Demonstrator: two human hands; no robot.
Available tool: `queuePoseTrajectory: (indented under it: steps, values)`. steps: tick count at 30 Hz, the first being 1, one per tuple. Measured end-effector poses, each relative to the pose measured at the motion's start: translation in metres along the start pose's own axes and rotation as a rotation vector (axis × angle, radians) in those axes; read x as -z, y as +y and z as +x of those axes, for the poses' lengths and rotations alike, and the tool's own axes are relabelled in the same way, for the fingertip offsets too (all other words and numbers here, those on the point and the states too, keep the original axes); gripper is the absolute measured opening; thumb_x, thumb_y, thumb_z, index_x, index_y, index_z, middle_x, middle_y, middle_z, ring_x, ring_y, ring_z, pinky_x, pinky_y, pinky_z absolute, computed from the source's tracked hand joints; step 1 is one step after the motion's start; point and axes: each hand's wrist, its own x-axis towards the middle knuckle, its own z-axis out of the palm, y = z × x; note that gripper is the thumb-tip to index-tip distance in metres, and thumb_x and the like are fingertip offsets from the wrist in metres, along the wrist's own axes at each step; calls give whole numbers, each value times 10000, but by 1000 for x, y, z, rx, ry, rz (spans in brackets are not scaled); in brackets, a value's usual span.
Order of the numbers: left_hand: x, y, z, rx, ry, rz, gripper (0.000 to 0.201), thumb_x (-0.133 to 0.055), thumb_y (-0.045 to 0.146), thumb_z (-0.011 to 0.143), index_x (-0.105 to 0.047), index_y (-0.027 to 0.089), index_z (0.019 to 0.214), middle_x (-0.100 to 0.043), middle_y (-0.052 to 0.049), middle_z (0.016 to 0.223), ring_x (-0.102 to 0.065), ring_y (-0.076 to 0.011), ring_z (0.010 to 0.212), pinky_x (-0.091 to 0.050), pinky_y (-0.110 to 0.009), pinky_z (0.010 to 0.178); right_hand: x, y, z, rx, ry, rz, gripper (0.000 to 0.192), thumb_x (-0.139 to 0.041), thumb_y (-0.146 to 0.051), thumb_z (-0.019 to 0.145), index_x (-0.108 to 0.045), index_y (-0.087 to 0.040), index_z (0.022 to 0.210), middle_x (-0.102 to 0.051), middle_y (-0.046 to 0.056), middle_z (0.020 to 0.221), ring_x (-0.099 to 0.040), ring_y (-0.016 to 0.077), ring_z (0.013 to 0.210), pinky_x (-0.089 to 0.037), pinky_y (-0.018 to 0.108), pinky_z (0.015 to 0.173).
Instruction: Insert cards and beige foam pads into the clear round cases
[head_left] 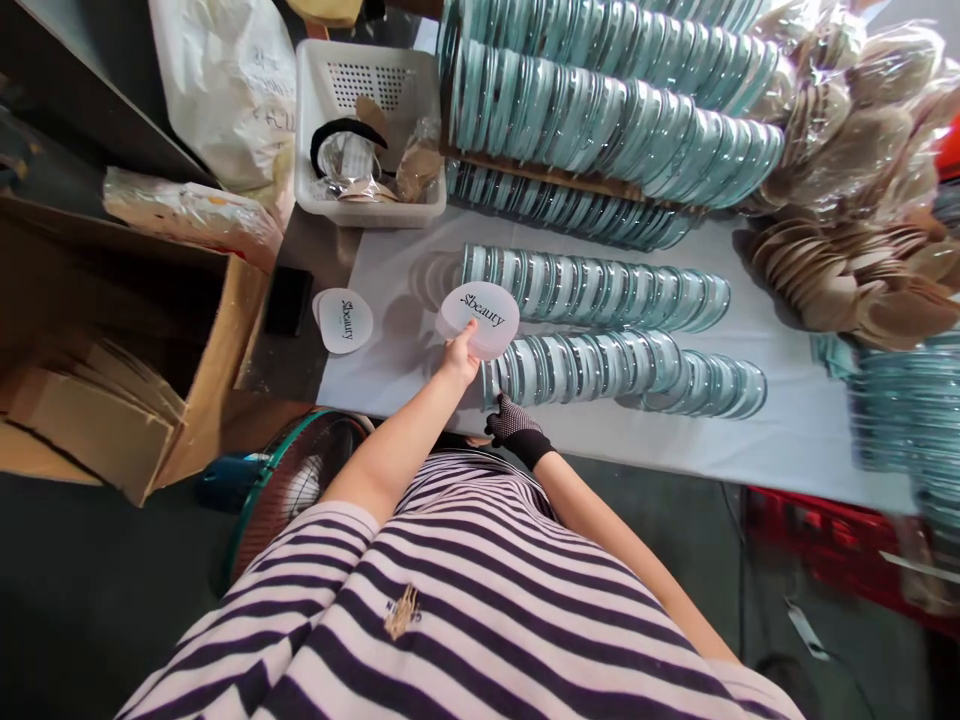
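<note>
My left hand (pixel 463 357) is bare and closed on a small stack of round white cards (pixel 491 305), its thumb on top. The upper card reads "beauty" in dark print. My right hand (pixel 516 422) wears a dark dotted glove; its fingers are curled, with one tip at the left end of the front row of glass lids (pixel 585 368). Whether it grips anything is hidden. Behind this row lies a second row of glass lids (pixel 592 285), set on edge. More printed round cards (pixel 346 320) lie on the table to the left.
Large racked rows of glass lids (pixel 607 115) stand at the back. A white plastic basket (pixel 435 205) holds loose items. Brown oval pieces (pixel 847 275) and more stacked glass (pixel 892 430) are on the right. An open cardboard box (pixel 225 350) and a fan (pixel 274 480) stand left.
</note>
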Motion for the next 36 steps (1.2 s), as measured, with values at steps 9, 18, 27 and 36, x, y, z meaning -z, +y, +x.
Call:
queuePoseTrajectory:
  steps: [9, 18, 27, 36]
  values:
    - [7, -11, -2, -70, -101, 71, 300, -697, 124, 821, -664, 139, 1119, -726, -99, 1142, -643, -227, 1155, -505, -395, 1031, 15, 3, 12, -94, -449, 927, 179, -631, -274, 849, -475, -191, 880, -631, -11, 608, -499, 96, 432, -546, 282, 514]
    - [9, -11, 1, -83, -179, 170, 212, -732, 173, 776, -698, 99, 972, -750, -122, 1022, -672, -263, 1085, -503, -450, 1012, 18, -1, 3, -46, -435, 1231, 340, -293, -405, 1010, -517, -202, 855, -557, -41, 648, -371, 56, 419, -482, 209, 554]
    - [142, 102, 39, -358, 111, 858, 421, -797, 115, 624, -654, 100, 1020, -716, -158, 1100, -657, -283, 1112, -482, -447, 1024, 34, -33, 9, 98, -3, -381, 423, -439, -466, 946, -721, -157, 887, -733, 163, 895, -692, 277, 898, -508, 391, 823]
    - [192, 104, 52, -794, 468, 1635, 847, -791, 401, 643, -380, 168, 1346, -430, -248, 1409, -331, -446, 1386, -332, -647, 1071, 52, -38, 5, 278, 71, -431, 461, -411, -518, 934, -740, -200, 988, -747, 115, 993, -692, 249, 915, -487, 314, 738]
